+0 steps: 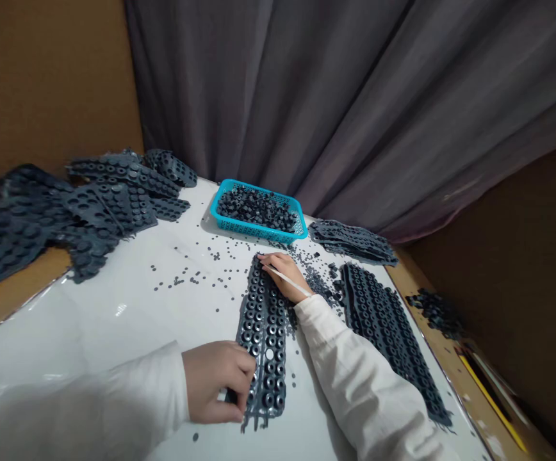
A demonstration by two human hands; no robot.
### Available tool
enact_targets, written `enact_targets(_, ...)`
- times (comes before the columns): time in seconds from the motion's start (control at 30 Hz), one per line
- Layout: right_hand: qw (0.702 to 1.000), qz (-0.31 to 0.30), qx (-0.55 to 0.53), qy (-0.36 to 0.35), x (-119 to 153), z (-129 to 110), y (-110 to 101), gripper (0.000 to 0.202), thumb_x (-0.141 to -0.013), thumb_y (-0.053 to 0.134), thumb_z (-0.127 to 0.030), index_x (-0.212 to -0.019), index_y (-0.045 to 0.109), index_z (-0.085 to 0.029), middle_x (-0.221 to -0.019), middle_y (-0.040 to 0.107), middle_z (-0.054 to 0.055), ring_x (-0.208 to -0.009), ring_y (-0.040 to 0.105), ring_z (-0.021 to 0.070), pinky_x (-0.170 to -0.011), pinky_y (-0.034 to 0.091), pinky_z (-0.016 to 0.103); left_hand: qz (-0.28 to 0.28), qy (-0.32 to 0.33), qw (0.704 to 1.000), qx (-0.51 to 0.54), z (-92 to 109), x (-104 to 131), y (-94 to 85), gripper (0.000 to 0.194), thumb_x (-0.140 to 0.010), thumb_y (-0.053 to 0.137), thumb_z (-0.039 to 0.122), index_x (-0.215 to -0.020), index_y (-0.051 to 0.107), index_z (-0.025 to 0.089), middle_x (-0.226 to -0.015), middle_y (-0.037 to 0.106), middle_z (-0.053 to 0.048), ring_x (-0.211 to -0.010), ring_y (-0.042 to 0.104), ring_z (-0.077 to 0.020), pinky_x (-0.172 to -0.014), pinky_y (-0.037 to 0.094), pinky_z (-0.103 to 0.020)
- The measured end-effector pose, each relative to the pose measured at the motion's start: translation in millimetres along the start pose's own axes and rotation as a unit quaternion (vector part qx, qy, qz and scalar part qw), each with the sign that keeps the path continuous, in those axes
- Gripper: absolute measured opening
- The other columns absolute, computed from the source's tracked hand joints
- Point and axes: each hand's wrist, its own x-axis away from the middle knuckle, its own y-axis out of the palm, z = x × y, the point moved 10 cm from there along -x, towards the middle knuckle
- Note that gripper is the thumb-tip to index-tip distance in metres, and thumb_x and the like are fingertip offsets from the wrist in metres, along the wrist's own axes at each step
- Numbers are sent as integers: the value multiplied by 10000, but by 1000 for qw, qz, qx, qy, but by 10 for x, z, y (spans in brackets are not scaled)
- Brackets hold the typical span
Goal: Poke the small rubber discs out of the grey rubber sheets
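Observation:
A dark rubber sheet [269, 330] with rows of raised round rings lies lengthwise on the white table. One hole near its middle shows white through it. My left hand [223, 378] is closed on the sheet's near left edge, thumb and fingers pinching it. At the far end, my right hand [285, 274] is closed around a thin white stick [287, 280] and rests on the sheet. The stick's tip is by the far edge, partly hidden by the fingers. Small dark discs [316, 282] are scattered around the sheet.
A blue plastic basket [259, 227] of small black rubber pieces stands at the back. Ringed sheets are heaped [95, 205] at left; more sheets [393, 326] lie at right, with a folded stack [352, 242] behind. Loose black pieces [435, 312] and a yellow strip [494, 403] lie far right.

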Motion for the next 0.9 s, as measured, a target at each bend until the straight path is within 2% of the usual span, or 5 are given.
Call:
enact_targets(0.17, 997, 22, 68, 23, -83, 117, -52, 179, -923, 434, -234, -951, 609, -204, -1123, 663, 96, -997, 606, 228, -886, 451, 376, 8, -3, 1000, 8, 14, -15, -26, 115, -727, 637, 274, -643, 596, 206, -653, 564, -3, -607, 506, -130, -637, 391, -270)
enact_targets(0.37, 990, 96, -67, 73, -1, 232, -166, 136, -910, 460, -284, -942, 570, -209, -1095, 668, 89, -1022, 619, 212, -872, 472, 358, 27, 6, 999, 29, 41, -24, -62, 131, -721, 627, 282, -622, 593, 204, -630, 548, 3, -577, 481, -123, -606, 377, -267)
enact_targets(0.5, 983, 81, -147, 79, 50, 209, -107, 144, -893, 499, -322, -904, 573, -198, -1069, 672, 108, -1061, 614, 219, -895, 465, 377, 21, 2, 1000, 20, 18, -25, -41, 111, -717, 637, 271, -636, 598, 207, -644, 553, 4, -593, 495, -126, -627, 385, -268)
enact_targets(0.67, 979, 68, -171, 84, 61, 212, -59, 179, -880, 524, -365, -907, 588, -200, -1092, 668, 114, -1063, 612, 220, -927, 451, 398, 11, 0, 1000, 8, 22, -30, -31, 115, -716, 654, 260, -637, 589, 205, -645, 556, 3, -594, 509, -130, -638, 395, -269)
enact_targets(0.9, 995, 45, -82, 44, 9, 154, -53, 126, -899, 492, -283, -923, 589, -207, -1083, 670, 102, -1037, 608, 208, -916, 456, 387, 7, 0, 1000, 2, 31, -18, -27, 111, -713, 657, 253, -638, 590, 206, -649, 564, 2, -599, 515, -130, -641, 402, -270)
